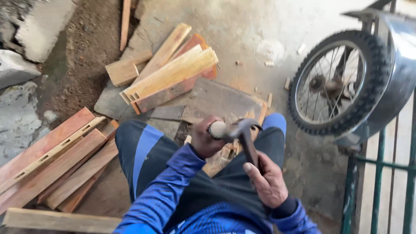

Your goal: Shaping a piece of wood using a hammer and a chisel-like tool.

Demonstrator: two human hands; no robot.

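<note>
Steel-headed hammer [245, 130] gripped in right hand [271, 182], round wooden handle [218, 129] clenched in left hand [204, 138].

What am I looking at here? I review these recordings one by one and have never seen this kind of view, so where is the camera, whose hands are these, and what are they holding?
There is one picture, taken by a camera worn on a person's head and looking down, so the blue sleeves and dark trousers at the bottom are the wearer's own. No machine is involved, only two bare hands. The right hand grips the handle of a claw hammer, whose head is over the left hand. The left hand is closed around a round-ended tool handle, possibly a chisel; its lower end is hidden. Below the hands lies a small wooden workpiece, mostly covered. On the bare ground ahead sits a stack of planks on a grey board, with more reddish planks to the left. A motorcycle wheel stands to the right, beside a green metal railing.
</note>
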